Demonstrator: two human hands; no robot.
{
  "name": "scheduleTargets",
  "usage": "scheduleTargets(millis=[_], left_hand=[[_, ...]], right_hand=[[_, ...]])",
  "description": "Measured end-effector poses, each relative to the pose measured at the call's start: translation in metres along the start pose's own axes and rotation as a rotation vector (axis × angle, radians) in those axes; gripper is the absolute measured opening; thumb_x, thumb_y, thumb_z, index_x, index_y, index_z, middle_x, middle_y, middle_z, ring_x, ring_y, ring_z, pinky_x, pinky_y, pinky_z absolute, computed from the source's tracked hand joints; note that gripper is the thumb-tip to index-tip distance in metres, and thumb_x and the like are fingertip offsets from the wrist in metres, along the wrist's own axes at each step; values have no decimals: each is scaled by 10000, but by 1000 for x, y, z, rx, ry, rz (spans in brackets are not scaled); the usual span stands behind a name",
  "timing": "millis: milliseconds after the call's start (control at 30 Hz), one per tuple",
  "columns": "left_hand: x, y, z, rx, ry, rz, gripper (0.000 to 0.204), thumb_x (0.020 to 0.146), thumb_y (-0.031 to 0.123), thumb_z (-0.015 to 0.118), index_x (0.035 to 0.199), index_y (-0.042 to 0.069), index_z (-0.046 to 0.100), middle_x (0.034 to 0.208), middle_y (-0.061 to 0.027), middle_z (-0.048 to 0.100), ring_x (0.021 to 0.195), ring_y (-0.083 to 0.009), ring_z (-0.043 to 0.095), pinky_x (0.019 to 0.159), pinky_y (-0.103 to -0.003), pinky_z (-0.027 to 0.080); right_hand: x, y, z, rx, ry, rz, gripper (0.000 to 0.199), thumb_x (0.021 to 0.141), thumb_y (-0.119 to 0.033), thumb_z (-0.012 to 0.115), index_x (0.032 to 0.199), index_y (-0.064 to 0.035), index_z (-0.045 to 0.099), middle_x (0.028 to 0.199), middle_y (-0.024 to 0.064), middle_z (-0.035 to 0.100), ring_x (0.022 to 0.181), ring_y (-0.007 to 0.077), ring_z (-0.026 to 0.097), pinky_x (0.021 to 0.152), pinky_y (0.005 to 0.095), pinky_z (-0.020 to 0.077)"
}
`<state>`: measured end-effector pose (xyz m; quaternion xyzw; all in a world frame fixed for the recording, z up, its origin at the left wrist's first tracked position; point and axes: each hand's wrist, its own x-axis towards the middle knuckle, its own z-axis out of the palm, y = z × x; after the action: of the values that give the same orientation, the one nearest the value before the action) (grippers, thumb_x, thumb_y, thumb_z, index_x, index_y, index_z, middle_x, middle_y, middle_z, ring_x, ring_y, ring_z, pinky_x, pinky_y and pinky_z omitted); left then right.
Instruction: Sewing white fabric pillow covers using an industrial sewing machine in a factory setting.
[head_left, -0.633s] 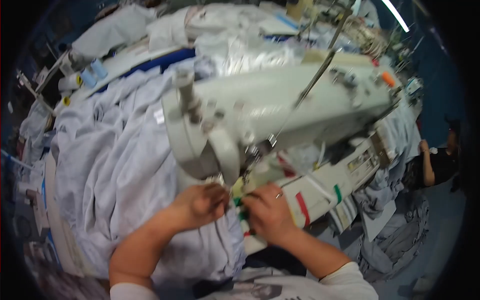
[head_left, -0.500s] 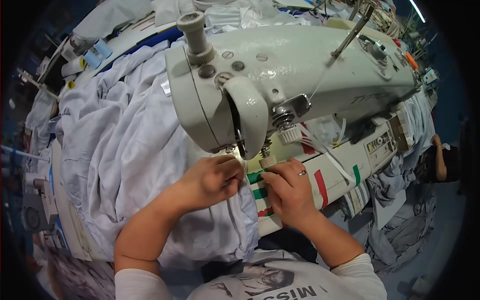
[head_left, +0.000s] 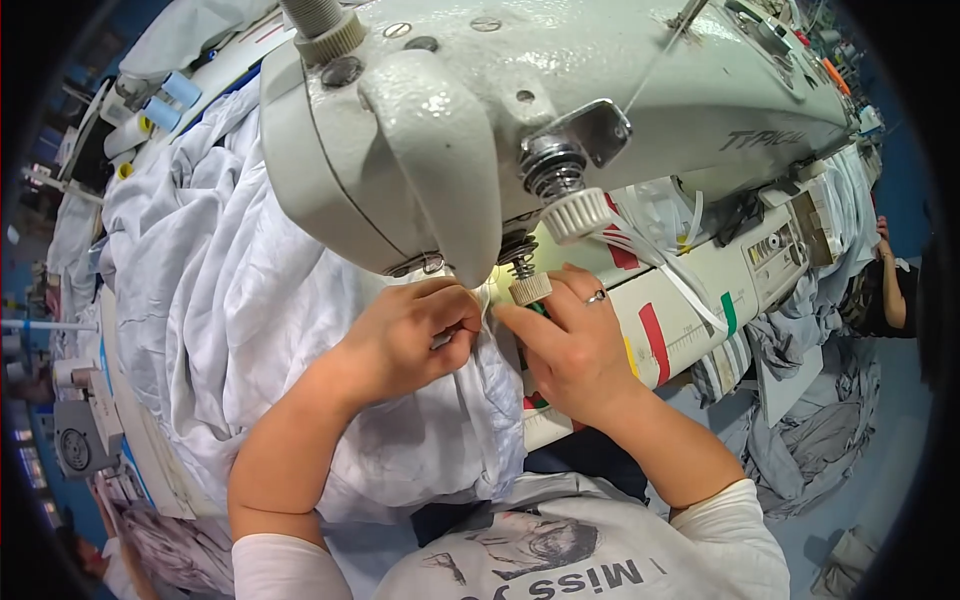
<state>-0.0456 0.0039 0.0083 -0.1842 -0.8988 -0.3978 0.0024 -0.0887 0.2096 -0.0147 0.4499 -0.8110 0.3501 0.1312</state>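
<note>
Pale sewing machine overhangs the fingers, blue spools beyond white cloth.

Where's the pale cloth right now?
In the head view, the pale cloth lies left of centre, heaped beside the sewing machine and beneath the left hand.
</note>
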Motion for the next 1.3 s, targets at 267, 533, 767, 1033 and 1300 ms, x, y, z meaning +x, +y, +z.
scheduleTargets(millis=[267,533,767,1033,1300], left_hand=[[1,-1,5,-2,67,16,94,713,13,635,783,46,582,739,-78,588,656,-277,599,576,-374,485],[-3,-4,19,114,50,148,203,695,20,666,872,39,567,798,-92,608,720,-275,619,617,-364,509],[-29,9,24,246,69,286,256,732,41,639,975,2,568,991,-103,597,943,-272,607,745,-346,520],[-38,11,13,237,103,168,289,745,44,678,1025,32,608,1002,-104,585,829,-267,592,687,-370,492],[-34,1,14,403,114,107,141,763,126,688,869,65,618,953,-63,603,864,-249,587,766,-361,448]], right_hand=[[-9,-11,-10,59,-127,-45,250,598,-42,662,847,-44,666,1079,105,601,997,314,540,956,509,381],[-26,-8,-10,83,-165,-93,181,614,-34,663,794,-45,644,995,75,622,1008,255,576,986,499,369],[-23,-20,-12,43,-33,-16,268,664,-28,663,930,-64,674,1029,67,641,1025,254,601,1026,501,342],[-30,-20,-14,41,-266,-178,232,703,-64,668,934,-82,687,1072,56,649,1090,234,594,1030,535,335],[-32,-34,-6,32,-233,-192,198,714,-98,663,910,-99,690,1025,50,661,1069,216,603,1025,527,343]])
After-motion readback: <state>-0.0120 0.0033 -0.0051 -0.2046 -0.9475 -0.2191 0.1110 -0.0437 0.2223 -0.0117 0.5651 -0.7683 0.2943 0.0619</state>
